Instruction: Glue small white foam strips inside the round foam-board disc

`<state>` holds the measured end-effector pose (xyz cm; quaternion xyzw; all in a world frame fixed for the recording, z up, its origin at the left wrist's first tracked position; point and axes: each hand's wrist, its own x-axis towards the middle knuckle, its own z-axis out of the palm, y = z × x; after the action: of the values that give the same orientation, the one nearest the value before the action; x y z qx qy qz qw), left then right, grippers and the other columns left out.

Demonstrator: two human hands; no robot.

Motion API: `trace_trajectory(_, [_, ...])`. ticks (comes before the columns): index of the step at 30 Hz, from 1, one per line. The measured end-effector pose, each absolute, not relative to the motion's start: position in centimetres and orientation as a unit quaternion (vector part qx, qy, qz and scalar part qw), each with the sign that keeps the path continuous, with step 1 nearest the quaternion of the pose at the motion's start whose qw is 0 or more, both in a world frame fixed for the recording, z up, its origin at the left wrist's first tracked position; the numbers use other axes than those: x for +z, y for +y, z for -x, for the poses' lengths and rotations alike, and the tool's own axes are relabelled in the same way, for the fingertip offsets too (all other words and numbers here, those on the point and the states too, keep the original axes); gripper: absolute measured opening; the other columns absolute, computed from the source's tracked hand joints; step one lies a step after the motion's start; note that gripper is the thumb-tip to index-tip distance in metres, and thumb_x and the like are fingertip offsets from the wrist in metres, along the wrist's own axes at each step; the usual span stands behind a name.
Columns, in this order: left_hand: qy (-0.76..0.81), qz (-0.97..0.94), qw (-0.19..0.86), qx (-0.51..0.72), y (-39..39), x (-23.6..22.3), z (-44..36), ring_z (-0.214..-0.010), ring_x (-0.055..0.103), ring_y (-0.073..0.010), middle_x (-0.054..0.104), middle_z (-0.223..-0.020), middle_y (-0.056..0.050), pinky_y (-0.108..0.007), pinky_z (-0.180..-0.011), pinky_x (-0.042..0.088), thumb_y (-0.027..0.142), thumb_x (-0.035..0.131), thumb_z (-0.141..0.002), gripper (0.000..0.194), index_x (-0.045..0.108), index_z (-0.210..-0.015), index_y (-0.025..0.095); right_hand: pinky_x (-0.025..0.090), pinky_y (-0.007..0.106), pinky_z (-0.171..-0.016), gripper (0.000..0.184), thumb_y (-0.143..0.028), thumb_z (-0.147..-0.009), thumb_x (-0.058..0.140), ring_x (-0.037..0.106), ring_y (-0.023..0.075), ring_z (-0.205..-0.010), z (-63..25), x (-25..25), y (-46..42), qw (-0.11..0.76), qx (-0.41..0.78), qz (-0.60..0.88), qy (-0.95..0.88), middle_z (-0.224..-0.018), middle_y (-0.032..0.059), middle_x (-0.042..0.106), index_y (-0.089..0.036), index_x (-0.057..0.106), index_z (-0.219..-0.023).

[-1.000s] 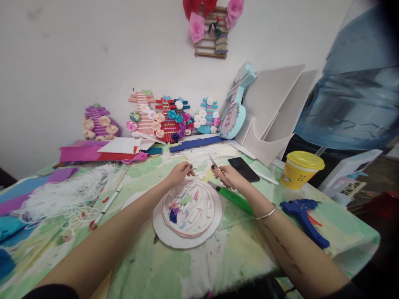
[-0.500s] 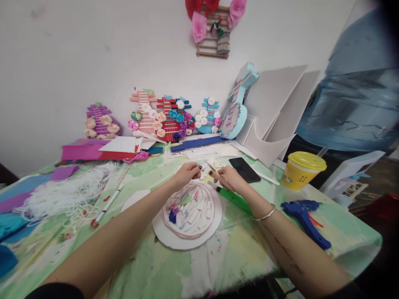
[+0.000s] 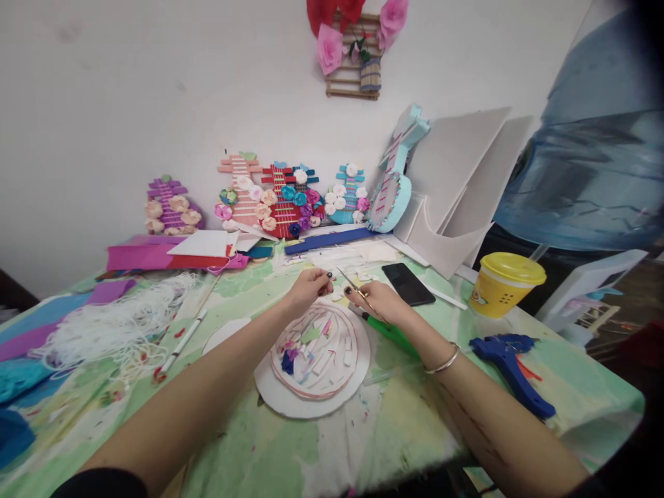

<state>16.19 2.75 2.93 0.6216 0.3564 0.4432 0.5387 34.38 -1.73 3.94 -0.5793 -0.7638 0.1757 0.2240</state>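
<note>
My right hand [image 3: 378, 300] is closed round the handles of a small pair of scissors [image 3: 351, 279], whose blades point up and to the left. Just left of the blades, my left hand [image 3: 311, 285] has its fingertips pinched together; whatever sits between them is too small to make out. Below both hands lies a round white board [image 3: 264, 394]. On it rests a shallow white dish [image 3: 311, 394] with a reddish rim, scattered with paper scraps, small white pieces and a dark blue bit. A green-handled tool [image 3: 391, 335] lies under my right wrist.
To the right are a black phone [image 3: 409, 283], a yellow lidded tub [image 3: 505, 285] and a blue glue gun [image 3: 511, 373]. White yarn [image 3: 119, 321] heaps at left beside a white stick [image 3: 181, 344]. Decorated paper guitars [image 3: 284, 207] lean on the wall at the back.
The scissors have turned, their blades now showing more clearly and pointing further up beside my left fingertips. My hands stay almost in place; the view has shifted slightly.
</note>
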Motion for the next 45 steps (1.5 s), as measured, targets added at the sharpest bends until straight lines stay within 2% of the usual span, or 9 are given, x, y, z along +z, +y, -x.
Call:
trace_trajectory(8, [0.32,-0.623,0.577,0.419,2.4,3.4,-17.3,-0.046,0.04,-0.0061,0.055,-0.051,0.0,-0.022,-0.049,0.026,0.029,0.064,-0.07,0.022,0.054,-0.06,0.013,0.023,0.025,-0.045,0.063,-0.072,-0.076,0.036,0.041,0.0131,-0.045,-34.1,3.7,-1.7,0.214,0.137,0.585,-0.77,-0.049,0.0066,0.054,-0.017,0.057,-0.054])
trace_trajectory(15, [0.292,-0.598,0.606,0.436,2.5,2.8,-17.2,-0.049,0.043,-0.0068,0.054,-0.053,0.001,-0.022,-0.052,0.03,0.03,0.066,-0.068,0.021,0.055,-0.068,0.013,0.026,0.024,-0.048,0.064,-0.069,-0.08,0.031,0.048,0.0147,-0.052,-33.9,3.6,-1.9,0.216,0.118,0.584,-0.773,-0.059,0.0103,0.061,-0.015,0.061,-0.062])
trace_trajectory(21, [0.289,-0.591,0.613,0.437,2.6,2.5,-17.2,-0.047,0.042,-0.0059,0.054,-0.052,0.002,-0.02,-0.051,0.029,0.024,0.065,-0.067,0.015,0.055,-0.071,0.013,0.027,0.024,-0.048,0.066,-0.069,-0.08,0.03,0.053,0.0159,-0.054,-33.8,3.6,-1.7,0.196,0.11,0.593,-0.773,-0.062,0.0116,0.064,-0.015,0.063,-0.064])
trace_trajectory(29, [0.297,-0.585,0.617,0.435,2.1,3.0,-17.5,-0.046,0.043,-0.0065,0.052,-0.05,0.003,-0.021,-0.052,0.031,0.02,0.06,-0.067,0.011,0.055,-0.074,0.013,0.03,0.026,-0.053,0.064,-0.068,-0.082,0.029,0.062,0.0213,-0.068,-33.3,3.3,-1.9,0.177,0.08,0.623,-0.758,-0.076,0.0148,0.068,-0.016,0.065,-0.073])
trace_trajectory(33, [0.306,-0.591,0.605,0.437,2.0,2.8,-17.5,-0.046,0.044,-0.0073,0.052,-0.049,0.003,-0.022,-0.053,0.032,0.023,0.059,-0.068,0.013,0.054,-0.075,0.013,0.032,0.027,-0.055,0.066,-0.07,-0.08,0.03,0.063,0.0239,-0.074,-33.3,3.5,-1.7,0.162,0.079,0.636,-0.751,-0.079,0.0169,0.069,-0.015,0.066,-0.073])
trace_trajectory(38, [0.338,-0.618,0.576,0.415,2.6,2.5,-17.3,-0.044,0.042,-0.0065,0.053,-0.048,0.003,-0.021,-0.05,0.029,0.026,0.059,-0.068,0.014,0.053,-0.073,0.014,0.036,0.028,-0.056,0.069,-0.074,-0.077,0.031,0.064,0.0245,-0.072,-33.5,3.8,-1.4,0.133,0.093,0.65,-0.742,-0.077,0.0176,0.069,-0.015,0.068,-0.071])
trace_trajectory(45, [0.452,-0.673,0.465,0.356,3.6,1.9,-16.3,-0.046,0.048,-0.0097,0.063,-0.055,-0.005,-0.022,-0.049,0.035,0.023,0.062,-0.064,0.013,0.064,-0.067,0.011,0.042,0.029,-0.059,0.055,-0.066,-0.072,0.051,0.064,0.0263,-0.082,-35.0,4.0,-1.0,0.099,0.099,0.694,-0.706,-0.09,0.0154,0.069,-0.016,0.068,-0.088])
